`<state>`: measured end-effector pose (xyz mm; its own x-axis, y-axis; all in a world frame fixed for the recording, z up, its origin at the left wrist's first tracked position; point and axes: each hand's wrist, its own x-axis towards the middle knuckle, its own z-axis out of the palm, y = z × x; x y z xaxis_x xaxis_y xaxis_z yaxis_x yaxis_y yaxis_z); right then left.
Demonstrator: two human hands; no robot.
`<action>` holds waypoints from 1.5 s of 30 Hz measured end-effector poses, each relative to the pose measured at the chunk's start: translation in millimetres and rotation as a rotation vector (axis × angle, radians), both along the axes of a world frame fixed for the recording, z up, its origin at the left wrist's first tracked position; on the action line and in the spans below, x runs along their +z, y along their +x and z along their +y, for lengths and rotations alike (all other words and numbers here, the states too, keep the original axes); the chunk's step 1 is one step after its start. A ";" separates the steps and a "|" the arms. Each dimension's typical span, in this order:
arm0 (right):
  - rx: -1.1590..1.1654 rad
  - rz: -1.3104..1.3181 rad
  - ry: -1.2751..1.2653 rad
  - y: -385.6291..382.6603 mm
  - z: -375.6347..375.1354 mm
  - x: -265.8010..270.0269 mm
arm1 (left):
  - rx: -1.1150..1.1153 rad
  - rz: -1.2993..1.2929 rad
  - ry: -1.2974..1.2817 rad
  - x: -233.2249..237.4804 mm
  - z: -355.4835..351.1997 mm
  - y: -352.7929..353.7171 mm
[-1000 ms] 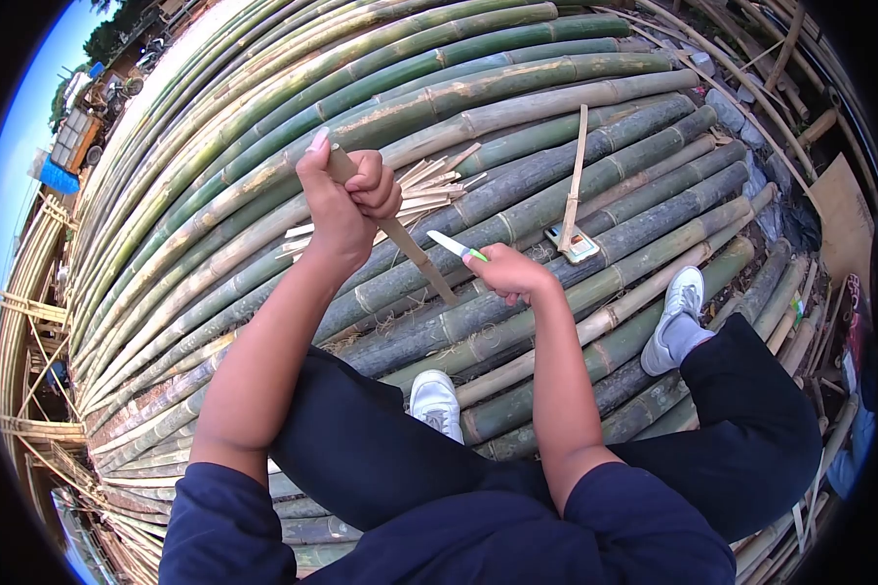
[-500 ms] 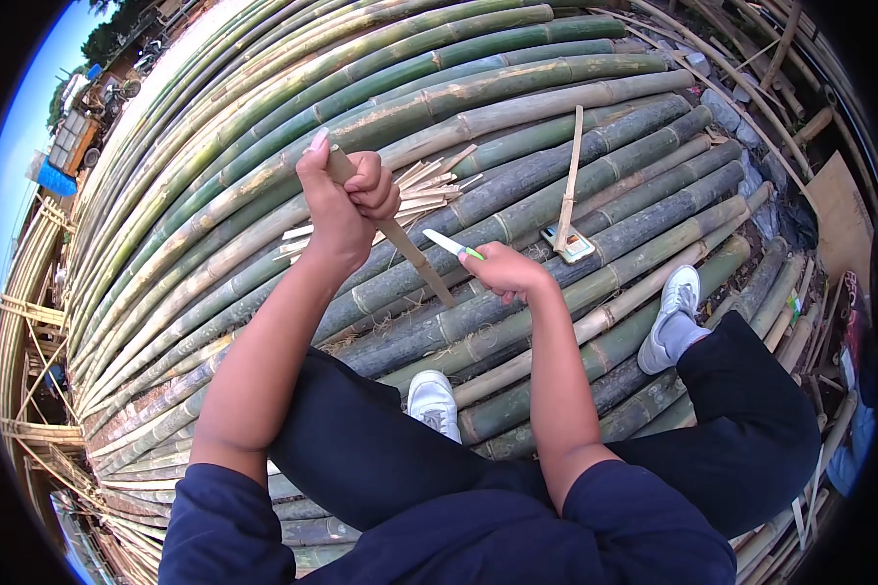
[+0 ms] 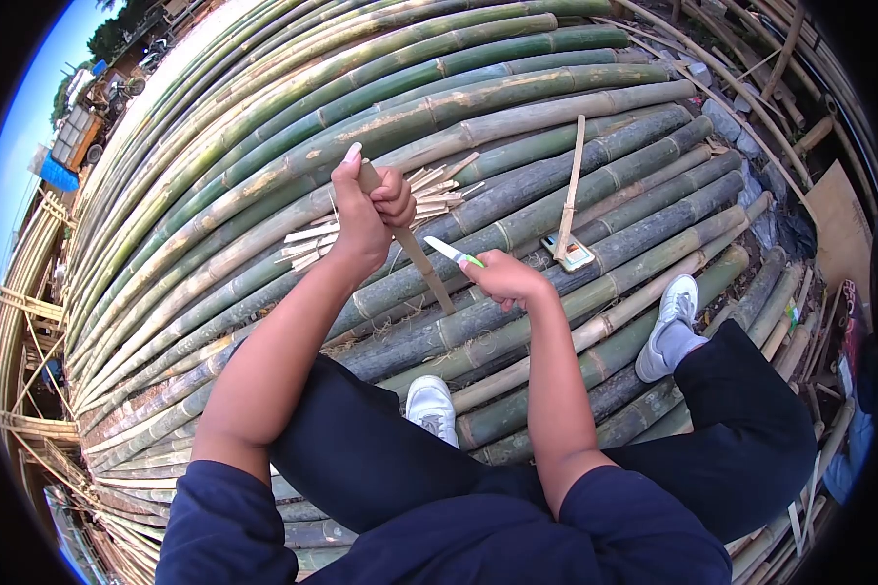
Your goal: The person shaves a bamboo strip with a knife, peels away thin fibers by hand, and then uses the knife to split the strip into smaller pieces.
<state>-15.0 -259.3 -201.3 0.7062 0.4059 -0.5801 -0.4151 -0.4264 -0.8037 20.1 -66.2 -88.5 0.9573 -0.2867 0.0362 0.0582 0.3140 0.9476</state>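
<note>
the bamboo strip (image 3: 421, 268) is standing tilted near the middle of the pole stack (image 3: 263, 127). its lower end is bearing on a dark pole and its upper end is leaning up and to the left. seating the foot on a pole is probably giving the strip a fixed stop, so that it is braced against a downward cut.

the left hand (image 3: 366, 210) is closing fully round the upper part of the strip in a fist, with the thumb pointing up along it. this grip is leaving the lower length bare and is placing the fingers above the working zone.

the right hand (image 3: 502, 278) is wrapping shut round the green handle of a small knife (image 3: 447, 251). the blade is pointing up and left, its tip just beside the strip. contact cannot be confirmed.

behind the left hand, cut slivers (image 3: 434, 183) are lying heaped across the poles. toward the right edge of the stack, a thin slat (image 3: 571, 180) is lying along the poles, its near end by a small flat object (image 3: 576, 252). the person's white shoes (image 3: 429, 405) are resting on the near poles, steadying the seated position.
</note>
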 end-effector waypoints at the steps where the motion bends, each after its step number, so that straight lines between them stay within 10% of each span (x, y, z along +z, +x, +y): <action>1: -0.001 0.002 0.008 -0.4 -0.2 1.0 | 0.010 0.002 -0.004 0.3 -0.8 0.6; 17: -0.088 -0.015 0.025 2.1 1.8 -7.7 | 0.023 -0.023 0.052 -2.6 -7.4 1.0; 25: -0.469 -0.055 0.501 2.4 6.4 15.4 | -0.052 -0.127 0.068 -14.1 -6.7 0.1; 45: -0.367 -0.395 0.704 -3.3 6.5 43.8 | 0.153 -0.131 0.452 5.2 -27.7 -15.8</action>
